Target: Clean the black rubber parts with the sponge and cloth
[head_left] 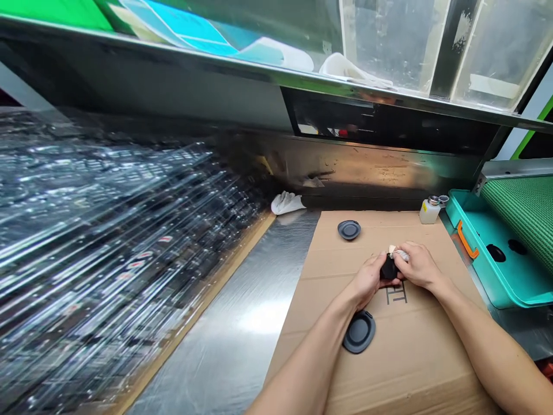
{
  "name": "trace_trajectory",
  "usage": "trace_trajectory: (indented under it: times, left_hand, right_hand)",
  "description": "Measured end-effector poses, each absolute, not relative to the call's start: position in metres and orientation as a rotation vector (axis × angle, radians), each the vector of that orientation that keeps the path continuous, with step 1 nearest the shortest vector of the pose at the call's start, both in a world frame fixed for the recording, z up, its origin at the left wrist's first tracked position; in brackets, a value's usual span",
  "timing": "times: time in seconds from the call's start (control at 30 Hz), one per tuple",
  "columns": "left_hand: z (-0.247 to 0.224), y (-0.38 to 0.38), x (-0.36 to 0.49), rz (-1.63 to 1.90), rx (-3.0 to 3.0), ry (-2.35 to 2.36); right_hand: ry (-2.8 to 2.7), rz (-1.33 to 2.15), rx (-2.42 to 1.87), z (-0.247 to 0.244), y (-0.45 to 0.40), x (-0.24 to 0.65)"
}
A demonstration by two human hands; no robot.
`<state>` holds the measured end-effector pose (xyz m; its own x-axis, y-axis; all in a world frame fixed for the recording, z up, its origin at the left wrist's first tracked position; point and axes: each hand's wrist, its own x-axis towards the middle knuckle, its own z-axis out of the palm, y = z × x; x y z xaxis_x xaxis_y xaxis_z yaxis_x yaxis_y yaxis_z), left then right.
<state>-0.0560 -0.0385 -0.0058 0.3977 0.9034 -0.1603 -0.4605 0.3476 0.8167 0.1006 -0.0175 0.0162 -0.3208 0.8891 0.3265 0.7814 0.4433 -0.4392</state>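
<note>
Over the cardboard sheet [415,346], my left hand [370,278] is closed around a small black part [389,268], whose full shape is hidden by my fingers. My right hand [418,264] pinches a bunched white cloth [402,255] and presses it against the top of that part. One dark grey round lid-like piece [359,332] lies beside my left wrist, partly behind the forearm. Farther back on the cardboard rests a second dark grey lid-like piece [349,230].
Film-wrapped stacks [129,265] fill the left side. A white glove [287,203] lies at the back. A small white bottle [430,210] with a metal top stands back right. At right, a teal bin [510,276] holds black pieces, under a green conveyor belt [522,213].
</note>
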Motion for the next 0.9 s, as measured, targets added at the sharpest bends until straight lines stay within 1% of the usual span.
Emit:
trace_trajectory:
  times: [0.47, 0.57, 0.73, 0.9]
  left_hand:
    - [-0.005, -0.042, -0.053, 1.002, 0.817, 0.726]
    - [-0.001, -0.038, -0.057, 0.951, 0.668, 0.700]
    - [0.011, -0.027, -0.071, 0.893, 0.233, 0.690]
    - [0.017, -0.025, -0.079, 0.895, 0.127, 0.658]
  right_hand:
    - [-2.179, 0.289, -1.385, 0.022, -0.021, 0.098]
    - [-2.140, 0.307, -1.402, 0.020, -0.021, 0.102]
    - [-1.797, 0.317, -1.493, 0.019, -0.012, 0.129]
    - [-1.684, 0.225, -1.683, 0.015, 0.004, 0.152]
